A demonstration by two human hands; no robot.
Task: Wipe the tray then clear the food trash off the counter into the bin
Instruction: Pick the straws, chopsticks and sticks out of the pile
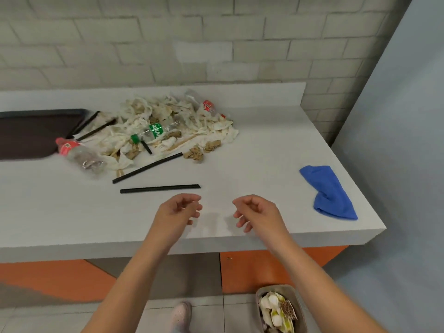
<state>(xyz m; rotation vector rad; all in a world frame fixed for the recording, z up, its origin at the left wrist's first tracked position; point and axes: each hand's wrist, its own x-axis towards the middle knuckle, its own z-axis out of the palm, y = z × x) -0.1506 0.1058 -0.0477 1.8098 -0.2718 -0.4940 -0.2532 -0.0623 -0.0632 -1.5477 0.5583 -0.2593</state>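
1. Head view: a white rectangular counter (264, 150) stands against a pale brick wall.
2. A dark brown plastic tray (31, 133) lies at the counter's left edge, near the back.
3. A heap of crumpled, stained white paper napkins (182, 121) sits in the middle towards the back edge, just right of the tray.
4. A grey bin (302, 311) stands on the floor below the counter's front edge, with trash in it.
5. A crumpled blue cloth (330, 193) lies at the front right corner.
6. The left hand (179, 210) and right hand (257, 210) hover apart over the front edge, fingers loosely curled, holding nothing.
7. A crushed clear bottle with a red label (77, 152) lies beside the tray; a green-labelled bottle (153, 132) rests on the heap.
8. Two long black sticks (159, 188) lie between the heap and the hands.
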